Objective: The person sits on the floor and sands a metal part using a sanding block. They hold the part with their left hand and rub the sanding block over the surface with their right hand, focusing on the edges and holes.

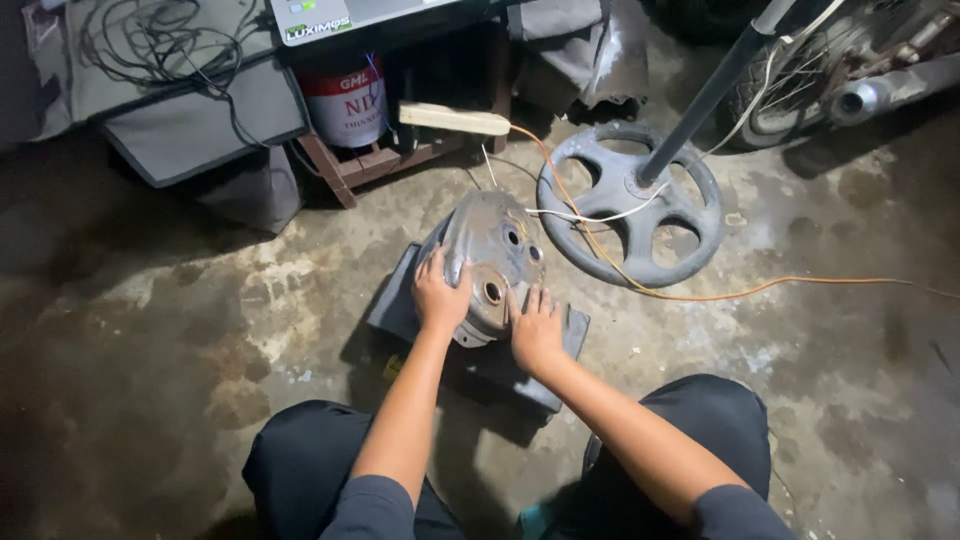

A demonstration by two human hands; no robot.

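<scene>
A grey, worn metal cover [490,245] with several round holes lies on a dark flat block [400,300] on the concrete floor. My left hand [440,295] grips the cover's near left edge, fingers curled over it. On the cover's near right edge and the block rests my right hand [537,328], laid flat with fingers spread. Both knees in dark trousers frame the bottom of the view.
A round fan base [690,215] with a dark pole stands right of the cover. An orange cable [760,290] and a white cable [600,214] cross the floor. A paint can [348,100] on a wooden rack, a wood stick [455,119], grey panels and a motorcycle wheel [800,70] lie behind.
</scene>
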